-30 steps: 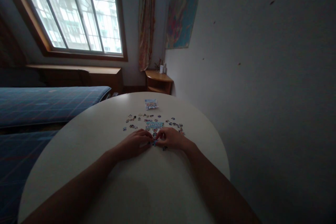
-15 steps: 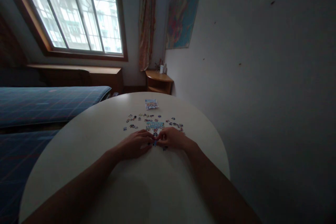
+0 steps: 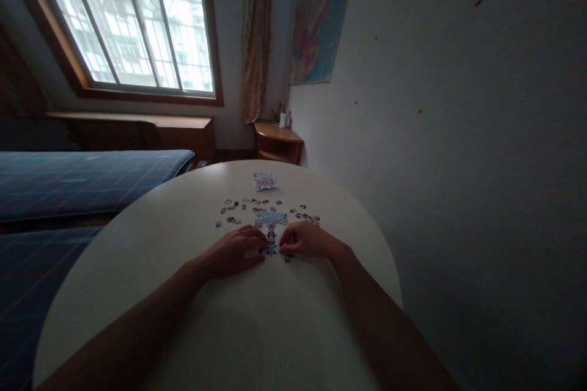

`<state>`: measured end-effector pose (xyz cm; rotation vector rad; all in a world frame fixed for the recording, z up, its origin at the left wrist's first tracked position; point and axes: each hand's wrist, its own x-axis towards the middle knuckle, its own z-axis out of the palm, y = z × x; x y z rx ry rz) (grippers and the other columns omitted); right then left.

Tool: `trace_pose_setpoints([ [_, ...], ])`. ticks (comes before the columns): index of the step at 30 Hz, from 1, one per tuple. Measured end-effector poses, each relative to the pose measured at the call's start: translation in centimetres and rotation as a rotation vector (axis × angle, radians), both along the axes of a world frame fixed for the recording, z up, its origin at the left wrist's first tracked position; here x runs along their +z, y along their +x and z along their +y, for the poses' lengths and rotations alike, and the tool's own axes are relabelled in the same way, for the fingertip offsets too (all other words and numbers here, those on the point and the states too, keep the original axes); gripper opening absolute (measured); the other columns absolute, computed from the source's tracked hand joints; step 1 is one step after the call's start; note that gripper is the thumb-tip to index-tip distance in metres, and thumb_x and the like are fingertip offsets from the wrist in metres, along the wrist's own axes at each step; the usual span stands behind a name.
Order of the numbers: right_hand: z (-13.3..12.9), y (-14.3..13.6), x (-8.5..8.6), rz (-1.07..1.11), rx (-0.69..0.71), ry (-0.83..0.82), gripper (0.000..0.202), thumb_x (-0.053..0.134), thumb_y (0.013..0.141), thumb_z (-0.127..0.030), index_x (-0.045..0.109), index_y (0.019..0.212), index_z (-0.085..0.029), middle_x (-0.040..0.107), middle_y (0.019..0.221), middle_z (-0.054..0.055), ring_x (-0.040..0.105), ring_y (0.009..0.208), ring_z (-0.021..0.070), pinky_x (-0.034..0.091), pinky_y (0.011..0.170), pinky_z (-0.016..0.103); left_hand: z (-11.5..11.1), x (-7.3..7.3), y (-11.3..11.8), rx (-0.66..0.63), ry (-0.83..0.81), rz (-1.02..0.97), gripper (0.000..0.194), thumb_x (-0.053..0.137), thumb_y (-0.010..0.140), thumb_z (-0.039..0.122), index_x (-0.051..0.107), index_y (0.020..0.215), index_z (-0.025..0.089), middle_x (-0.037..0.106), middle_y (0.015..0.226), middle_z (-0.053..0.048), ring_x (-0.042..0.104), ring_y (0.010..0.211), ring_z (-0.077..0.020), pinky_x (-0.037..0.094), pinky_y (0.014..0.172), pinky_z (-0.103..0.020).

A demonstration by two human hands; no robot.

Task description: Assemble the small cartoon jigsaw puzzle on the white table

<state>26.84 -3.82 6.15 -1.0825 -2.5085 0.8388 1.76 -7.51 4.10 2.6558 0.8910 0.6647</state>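
Observation:
A partly joined jigsaw puzzle [image 3: 271,218] lies on the round white table, its pale blue block at the top and a narrow column of pieces running down from it. My left hand [image 3: 236,250] rests on the table at the column's left side, thumb and fingers apart, fingertips beside its lower end. At the right side, my right hand [image 3: 305,238] has its fingers curled together near the column's bottom; whatever may be between the fingertips is too small to make out. A loose puzzle piece [image 3: 287,259] lies just below this hand.
Loose pieces [image 3: 233,220] are scattered left of and above the puzzle, with more pieces [image 3: 308,217] to the right. Farther back lies a small picture sheet [image 3: 265,181]. A blue plaid mattress [image 3: 92,180] is left of the table [image 3: 137,244]; a wall rises at the right.
My right hand has shifted slightly right, away from the column, uncovering its lower pieces. My left hand has drawn back a little to the left.

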Motion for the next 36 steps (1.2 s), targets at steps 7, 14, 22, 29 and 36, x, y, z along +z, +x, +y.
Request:
trace_pose_setpoints([
  [7, 2.1, 2.7, -0.3, 0.049, -0.258, 0.158, 0.021, 0.065, 0.082, -0.027, 0.074, 0.098, -0.018, 0.071, 0.081, 0.004, 0.061, 0.070, 0.0132, 0.044, 0.067, 0.024, 0.4, 0.0, -1.1, 0.095, -0.002, 0.027, 0.029, 0.059, 0.090, 0.035, 0.063, 0.118, 0.026, 0.063, 0.124, -0.006, 0.056, 0.116, -0.0208, 0.044, 0.103, -0.038],
  [14, 4.7, 7.4, -2.6, 0.042, -0.755, 0.219, 0.031, 0.065, 0.079, -0.026, 0.072, 0.108, -0.015, 0.069, 0.109, 0.014, 0.064, 0.099, 0.0224, 0.047, 0.087, 0.032, 2.3, -2.2, -4.1, 0.302, 0.015, 0.132, 0.055, 0.049, 0.092, 0.054, 0.050, 0.138, 0.024, 0.041, 0.151, -0.009, 0.036, 0.139, -0.0288, 0.033, 0.114, -0.047],
  [22, 4.2, 6.5, -2.9, 0.091, -0.581, 0.121, 0.032, 0.066, 0.081, -0.025, 0.070, 0.111, -0.014, 0.071, 0.103, 0.013, 0.066, 0.088, 0.0183, 0.049, 0.080, 0.029, 4.0, -3.0, -6.9, 0.504, -0.003, 0.138, 0.056, 0.042, 0.090, 0.055, 0.057, 0.129, 0.017, 0.048, 0.146, -0.012, 0.040, 0.137, -0.0298, 0.032, 0.114, -0.047],
  [29, 4.5, 6.4, -3.2, 0.204, -0.469, 0.021, 0.028, 0.064, 0.082, -0.017, 0.069, 0.109, -0.015, 0.072, 0.101, 0.009, 0.066, 0.079, 0.0144, 0.051, 0.073, 0.026, 4.4, -2.4, -8.9, 0.508, -0.029, 0.093, 0.054, 0.047, 0.088, 0.050, 0.056, 0.131, 0.018, 0.053, 0.140, -0.011, 0.048, 0.129, -0.0275, 0.036, 0.111, -0.043],
  [36, 4.5, 6.5, -3.0, 0.205, -0.497, 0.017, 0.025, 0.063, 0.085, -0.018, 0.069, 0.109, -0.014, 0.072, 0.102, 0.011, 0.065, 0.082, 0.0160, 0.052, 0.072, 0.027, 4.3, -1.1, -9.8, 0.637, -0.097, 0.090, 0.043, 0.049, 0.084, 0.044, 0.067, 0.114, 0.019, 0.068, 0.109, -0.010, 0.064, 0.094, -0.0235, 0.049, 0.090, -0.036],
])
